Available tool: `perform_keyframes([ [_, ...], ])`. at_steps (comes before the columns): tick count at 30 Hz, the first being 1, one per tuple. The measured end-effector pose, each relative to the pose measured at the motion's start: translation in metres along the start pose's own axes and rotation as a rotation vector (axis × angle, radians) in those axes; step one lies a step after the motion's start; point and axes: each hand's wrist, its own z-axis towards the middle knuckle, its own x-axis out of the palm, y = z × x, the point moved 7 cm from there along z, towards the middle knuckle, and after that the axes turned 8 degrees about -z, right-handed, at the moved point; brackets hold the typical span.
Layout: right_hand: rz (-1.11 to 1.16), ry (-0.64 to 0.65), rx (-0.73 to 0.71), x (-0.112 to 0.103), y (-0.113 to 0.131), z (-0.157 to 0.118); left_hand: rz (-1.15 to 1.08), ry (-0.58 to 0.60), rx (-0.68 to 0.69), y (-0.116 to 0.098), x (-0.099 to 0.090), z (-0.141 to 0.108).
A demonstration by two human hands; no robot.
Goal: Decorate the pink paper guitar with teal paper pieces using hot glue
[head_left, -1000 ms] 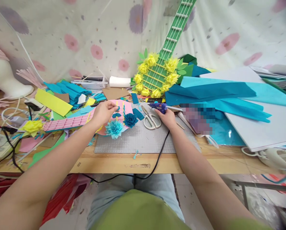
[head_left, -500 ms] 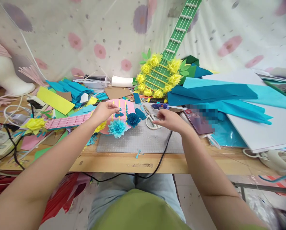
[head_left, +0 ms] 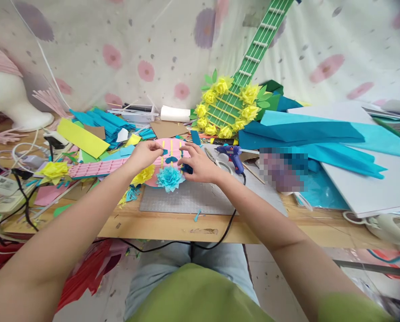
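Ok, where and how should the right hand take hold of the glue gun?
Probably best by the handle of the glue gun, with the right hand coming from the near right side. The handle slants toward the person, while the nozzle points left, away from such a grip. Mind the black cord at the handle's foot.

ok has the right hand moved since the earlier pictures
Yes, to the left: the right hand has gone from the glue gun, past the scissors lying on the mat, to the pink guitar body.
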Motion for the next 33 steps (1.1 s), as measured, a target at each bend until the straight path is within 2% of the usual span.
perform_keyframes([
  [4, 0.005, 0.019, -0.058, 0.002, 0.003, 0.003, 0.032, 0.008, 0.004, -0.001, 0.002, 0.000],
  [8, 0.018, -0.023, -0.081, 0.001, 0.005, 0.003, 0.040, 0.026, 0.017, -0.003, 0.007, -0.002],
  [15, 0.048, -0.122, 0.068, 0.002, -0.001, -0.004, 0.007, 0.092, -0.058, -0.002, 0.022, -0.008],
  [24, 0.135, -0.248, 0.254, 0.003, -0.010, -0.016, 0.171, 0.124, -0.077, -0.003, 0.038, -0.018],
  [33, 0.277, -0.252, 0.317, 0.011, -0.019, -0.022, 0.207, 0.195, -0.141, -0.008, 0.060, -0.023],
])
